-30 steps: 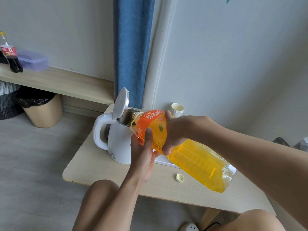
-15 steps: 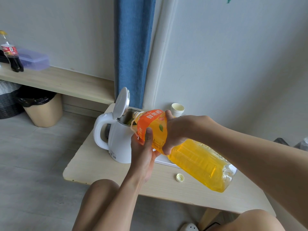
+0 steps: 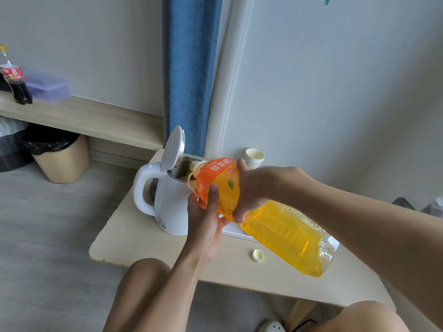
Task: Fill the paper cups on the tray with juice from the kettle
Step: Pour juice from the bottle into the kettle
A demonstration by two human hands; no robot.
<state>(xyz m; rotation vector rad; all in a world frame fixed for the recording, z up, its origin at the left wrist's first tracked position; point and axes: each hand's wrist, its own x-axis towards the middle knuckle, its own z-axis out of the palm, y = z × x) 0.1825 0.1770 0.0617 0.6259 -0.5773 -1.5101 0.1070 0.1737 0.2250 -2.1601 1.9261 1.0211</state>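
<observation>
A white electric kettle (image 3: pixel 171 209) stands on the low table (image 3: pixel 148 238) with its lid flipped up. A large bottle of orange juice (image 3: pixel 282 231) is tipped on its side, its open neck over the kettle's mouth. My right hand (image 3: pixel 254 190) grips the bottle at its orange label from above. My left hand (image 3: pixel 206 221) holds it from below, thumb on the label. A stack of paper cups (image 3: pixel 254 158) stands behind the bottle. A white tray (image 3: pixel 233 232) lies mostly hidden under the bottle.
The bottle's yellow cap (image 3: pixel 258 255) lies on the table near the front edge. A blue curtain (image 3: pixel 189 68) hangs behind the kettle. At left, a shelf (image 3: pixel 91 118) carries a cola bottle (image 3: pixel 14 80) and a plastic box, with a bin (image 3: pixel 60 156) beneath. My knees are below the table.
</observation>
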